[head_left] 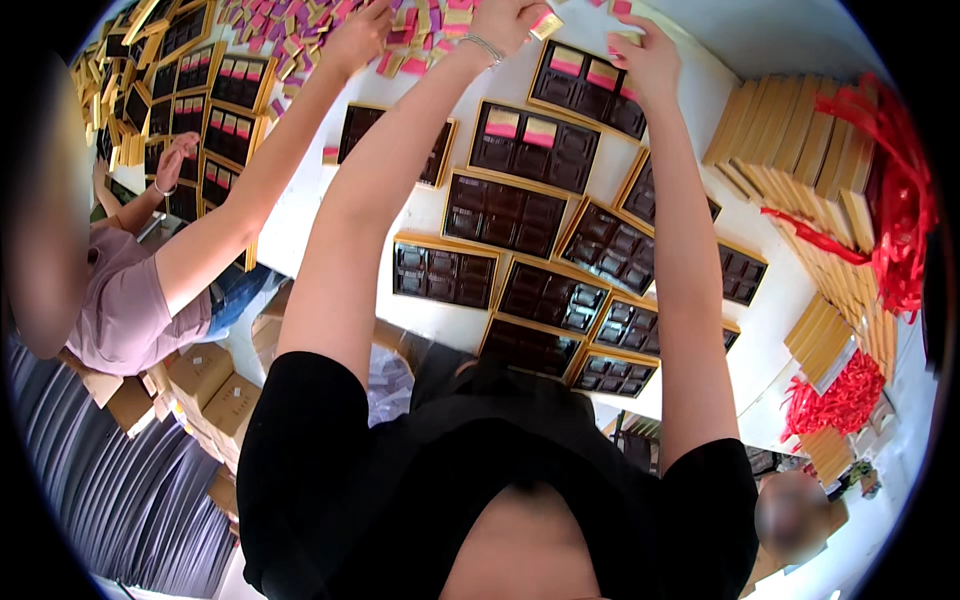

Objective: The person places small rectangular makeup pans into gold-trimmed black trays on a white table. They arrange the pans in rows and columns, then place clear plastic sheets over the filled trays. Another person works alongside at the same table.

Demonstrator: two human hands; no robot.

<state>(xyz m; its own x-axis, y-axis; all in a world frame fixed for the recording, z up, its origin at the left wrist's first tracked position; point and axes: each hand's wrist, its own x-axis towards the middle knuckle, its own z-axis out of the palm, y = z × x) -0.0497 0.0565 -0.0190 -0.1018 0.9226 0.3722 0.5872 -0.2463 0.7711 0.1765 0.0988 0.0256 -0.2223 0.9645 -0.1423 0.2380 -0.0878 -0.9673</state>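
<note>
Both my arms reach to the far side of the white table. My left hand (pixel 505 27) pinches a small gold-and-pink packet (pixel 546 25). To its right, my right hand (pixel 648 62) has its fingers curled around another small packet (pixel 628 38), of which a gold part shows. Below and between the hands lies a gold-edged box with a dark brown compartment tray (pixel 590 98); several gold-and-pink packets sit in its far row. Just nearer, a second tray box (pixel 532 153) holds two such packets. The tray boxes (pixel 502 213) closer to me show bare compartments.
A heap of pink, purple and gold packets (pixel 300 40) covers the far left. A co-worker (pixel 130 290) reaches in from the left, one hand (pixel 360 38) at the heap. Partly filled boxes (pixel 235 82) stand there. Stacked gold boxes (pixel 790 130) and red ribbons (pixel 895 200) are at right.
</note>
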